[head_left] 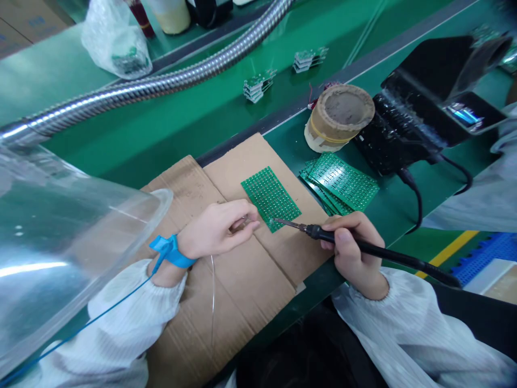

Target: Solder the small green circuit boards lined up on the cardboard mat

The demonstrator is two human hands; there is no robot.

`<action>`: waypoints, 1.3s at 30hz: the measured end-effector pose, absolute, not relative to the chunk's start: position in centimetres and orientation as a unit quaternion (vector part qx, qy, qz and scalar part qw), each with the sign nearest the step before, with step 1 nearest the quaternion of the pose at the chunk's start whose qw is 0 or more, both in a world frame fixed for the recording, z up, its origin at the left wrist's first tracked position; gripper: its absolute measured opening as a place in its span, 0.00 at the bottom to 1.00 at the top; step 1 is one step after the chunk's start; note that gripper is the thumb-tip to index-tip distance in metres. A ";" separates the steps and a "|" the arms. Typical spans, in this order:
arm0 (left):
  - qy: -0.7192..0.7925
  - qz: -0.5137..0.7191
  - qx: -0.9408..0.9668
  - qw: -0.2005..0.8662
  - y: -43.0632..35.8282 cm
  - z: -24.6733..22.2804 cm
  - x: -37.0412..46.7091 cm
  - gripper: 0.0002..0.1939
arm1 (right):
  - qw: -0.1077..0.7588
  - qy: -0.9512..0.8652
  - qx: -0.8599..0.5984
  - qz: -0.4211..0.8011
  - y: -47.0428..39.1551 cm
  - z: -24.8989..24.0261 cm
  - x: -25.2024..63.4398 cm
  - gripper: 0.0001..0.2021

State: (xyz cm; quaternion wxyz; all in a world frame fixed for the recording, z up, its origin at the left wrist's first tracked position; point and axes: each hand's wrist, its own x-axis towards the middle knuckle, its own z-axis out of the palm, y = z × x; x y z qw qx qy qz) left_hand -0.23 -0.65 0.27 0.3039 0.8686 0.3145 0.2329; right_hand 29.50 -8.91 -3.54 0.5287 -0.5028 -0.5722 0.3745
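Observation:
A green circuit board (pixel 271 196) with rows of small pads lies flat on a sheet of brown cardboard (pixel 242 285). My right hand (pixel 355 250) is closed around the black handle of a soldering iron (pixel 388 253), whose tip meets the board near its lower edge. At the board's left side, my left hand (pixel 222 226) pinches a thin solder wire (pixel 212 302), which trails down over the cardboard. The wire's end near the tip is hard to make out. A blue wrist strap (pixel 177 252) with a cord circles my left wrist.
Several green boards (pixel 343 180) are stacked to the right, behind them a cardboard-tube ring (pixel 339 116) and a black device (pixel 404 129) with cables. A clear fume hood (pixel 72 258) on a metal hose (pixel 194 75) stands left. Small board stacks (pixel 258 87) sit farther back.

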 end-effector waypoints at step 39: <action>0.361 0.256 0.850 0.287 -0.7 0.2 -0.3 0.03 | 0.585 -0.561 -0.469 0.351 -9.0 -3.1 29.4 0.12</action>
